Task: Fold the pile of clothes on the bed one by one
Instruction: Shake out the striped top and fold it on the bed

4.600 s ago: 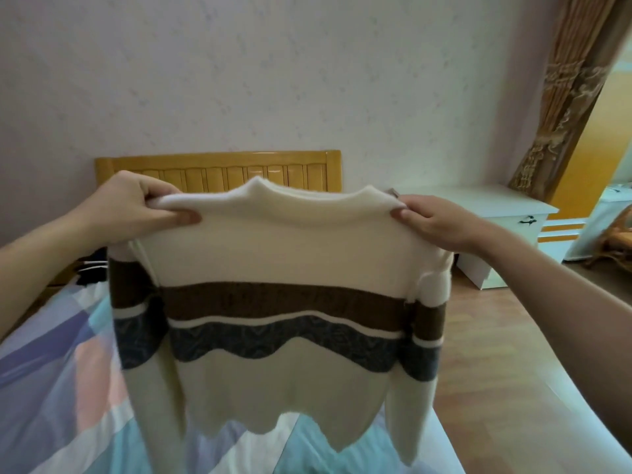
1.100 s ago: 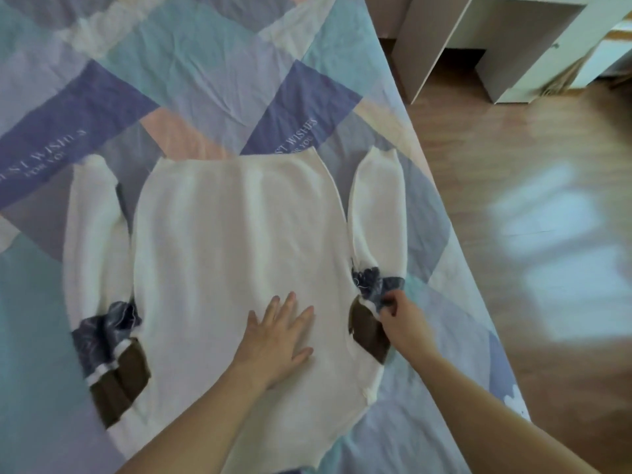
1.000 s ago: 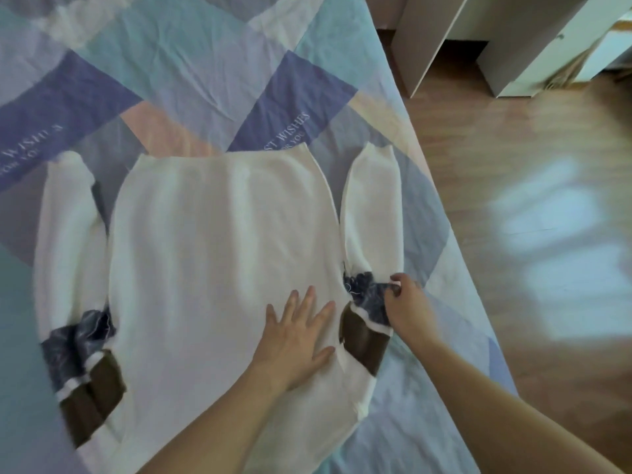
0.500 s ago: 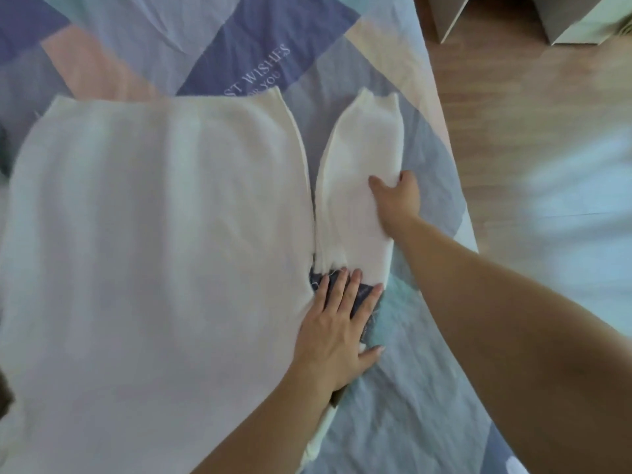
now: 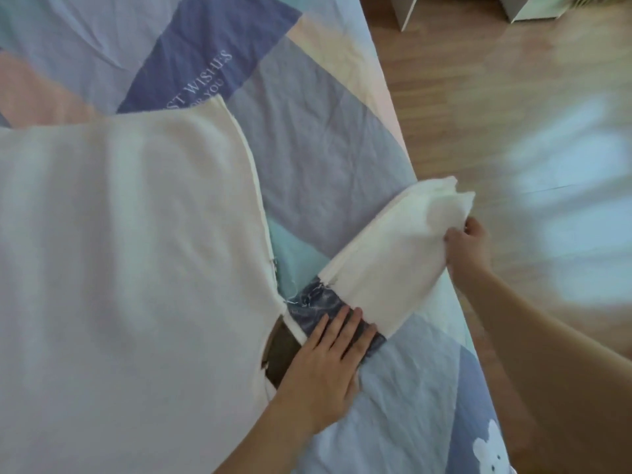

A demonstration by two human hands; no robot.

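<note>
Sleeve [image 5: 386, 254] now swung outward, diagonal.

A bed [image 5: 325, 148] covered in a patchwork sheet of blue, teal, pink and cream filled the left. Along its right edge ran a wooden floor [image 5: 496, 114] with a pale, blurred patch of light. White furniture [image 5: 407, 12] stood at the top edge.
</note>
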